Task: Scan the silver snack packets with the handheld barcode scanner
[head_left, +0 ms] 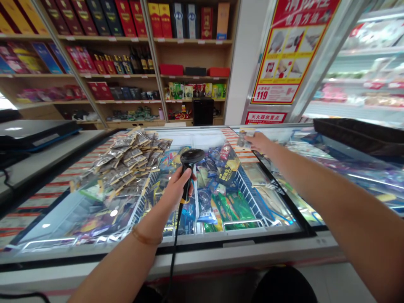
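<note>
My left hand (179,185) is wrapped round the handle of a black barcode scanner (192,156), held over the middle of a glass-topped chest freezer (202,252). Its black cable hangs down past the front edge. At the far right of the freezer top, my right hand (259,143) grips a small clear packet (242,139) by its near end; blur hides what is inside. On the left part of the glass lies a heap of clear packets with tan header strips (129,155). Under the glass, frozen food bags (227,206) sit in white wire baskets.
A black open tray (356,136) rests on the freezer at the right. At the left stands a counter with a dark flat device (34,132). Shelves of boxed bottles (94,17) line the back wall, beside a red and yellow poster (284,54).
</note>
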`<state>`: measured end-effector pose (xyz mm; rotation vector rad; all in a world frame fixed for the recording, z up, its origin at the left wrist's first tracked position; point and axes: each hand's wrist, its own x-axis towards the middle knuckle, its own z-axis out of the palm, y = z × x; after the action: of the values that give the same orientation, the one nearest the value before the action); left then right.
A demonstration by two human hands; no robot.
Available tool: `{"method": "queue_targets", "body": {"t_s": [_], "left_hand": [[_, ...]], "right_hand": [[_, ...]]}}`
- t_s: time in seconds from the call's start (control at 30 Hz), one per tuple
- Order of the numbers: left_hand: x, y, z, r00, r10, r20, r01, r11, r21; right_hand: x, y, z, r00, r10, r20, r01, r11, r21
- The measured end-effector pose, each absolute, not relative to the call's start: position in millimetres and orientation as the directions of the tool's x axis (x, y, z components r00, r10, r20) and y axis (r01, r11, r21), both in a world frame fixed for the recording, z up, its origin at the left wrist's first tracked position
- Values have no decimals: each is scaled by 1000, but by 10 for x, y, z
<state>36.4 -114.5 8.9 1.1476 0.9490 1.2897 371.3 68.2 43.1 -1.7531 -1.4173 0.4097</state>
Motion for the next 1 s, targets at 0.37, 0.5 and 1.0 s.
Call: {"method": "queue_targets", "body": {"t_s": [0.37,0.5,1.0], "left_hand": [[284,-1158,86,181,980,85,-117,-65,991],[307,-1141,53,218,971,99,-83,-82,993],[344,-1147,-23,327,939,105,-20,-104,994]], "right_hand": [[2167,545,-234,63,979,192,-45,195,-980],[2205,532,-284,32,977,210,-80,212,-974],[2217,526,-285,-3,981,195,-58,195,-979]]}}
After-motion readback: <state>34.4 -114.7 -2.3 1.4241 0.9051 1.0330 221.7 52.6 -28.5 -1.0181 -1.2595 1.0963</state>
